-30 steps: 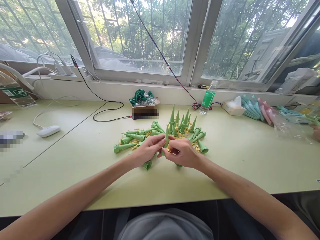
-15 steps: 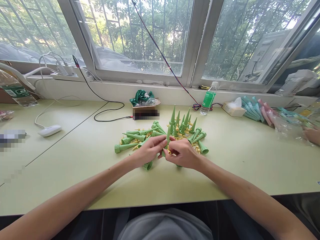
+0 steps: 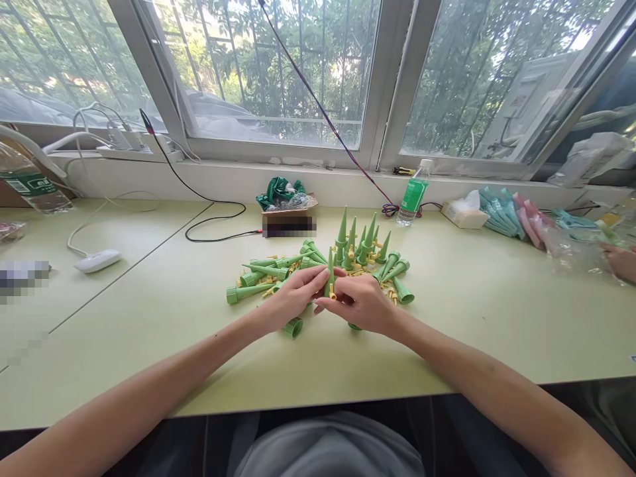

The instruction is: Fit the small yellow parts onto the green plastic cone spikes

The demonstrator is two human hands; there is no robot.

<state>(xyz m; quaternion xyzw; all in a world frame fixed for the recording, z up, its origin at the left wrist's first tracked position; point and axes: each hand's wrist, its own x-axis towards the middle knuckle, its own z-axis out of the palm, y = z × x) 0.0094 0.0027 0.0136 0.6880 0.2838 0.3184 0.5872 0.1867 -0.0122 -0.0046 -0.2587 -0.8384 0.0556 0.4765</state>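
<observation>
Between my two hands stands a green plastic plant watering spike, its tip pointing up. My left hand grips it from the left, with the thumb along its side. Fingers of my right hand are closed against its lower part, around a small yellow valve at its side. The spike's lower end is hidden by my fingers. Beyond my hands, several green spikes stand upright with yellow valves on them. Loose green spikes lie to the left, more to the right, among small yellow pieces.
On the pale table, a small box with green plastic stands at the back. A water bottle, a tissue box and bagged coloured items are right of it. Another person's hand shows at the right edge.
The held spike has shifted slightly left and the yellow valve at its side shows more clearly. My right fingers have moved a little left across its lower part.
</observation>
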